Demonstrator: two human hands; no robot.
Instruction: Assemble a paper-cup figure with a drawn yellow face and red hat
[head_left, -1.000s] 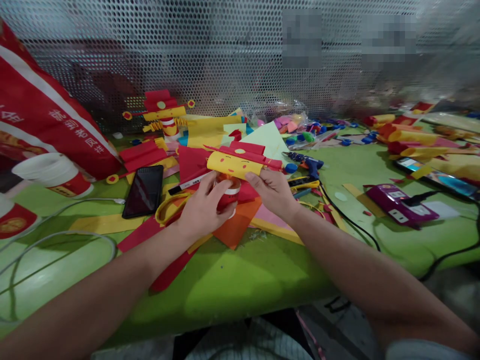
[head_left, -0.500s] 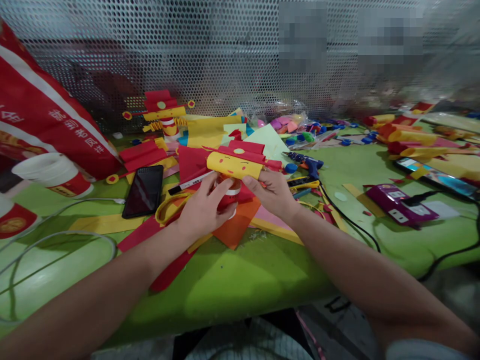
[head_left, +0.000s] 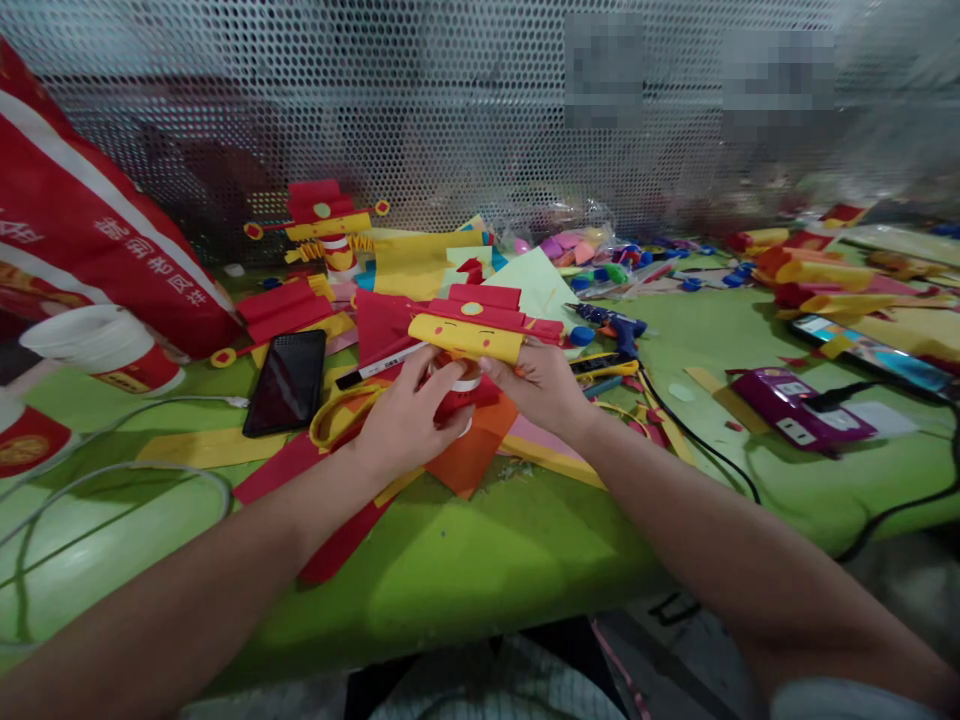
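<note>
My left hand (head_left: 409, 410) is closed around a small red-and-white paper cup (head_left: 456, 392). Just above the cup is a yellow paper face (head_left: 466, 338) with drawn features and a red paper hat (head_left: 484, 303) on top. The face's right end is pinched in my right hand (head_left: 541, 388), thumb in front and the other fingers partly hidden behind the paper. Coloured paper sheets, including an orange one (head_left: 469, 455), lie under and around both hands. Yellow-handled scissors (head_left: 341, 415) rest beside my left wrist, and a marker (head_left: 382, 365) lies behind that hand.
A black phone (head_left: 286, 383), white cables and paper cups (head_left: 105, 348) are on the left, before a red bag (head_left: 112, 220). A finished-looking paper figure (head_left: 330, 225) stands behind. Rightward are a blue glue gun (head_left: 615, 325), a purple power socket (head_left: 799, 407) and black cords.
The yellow face and red hat have tilted slightly, with the face's front turned more downward. Both hands stay in nearly the same place.
</note>
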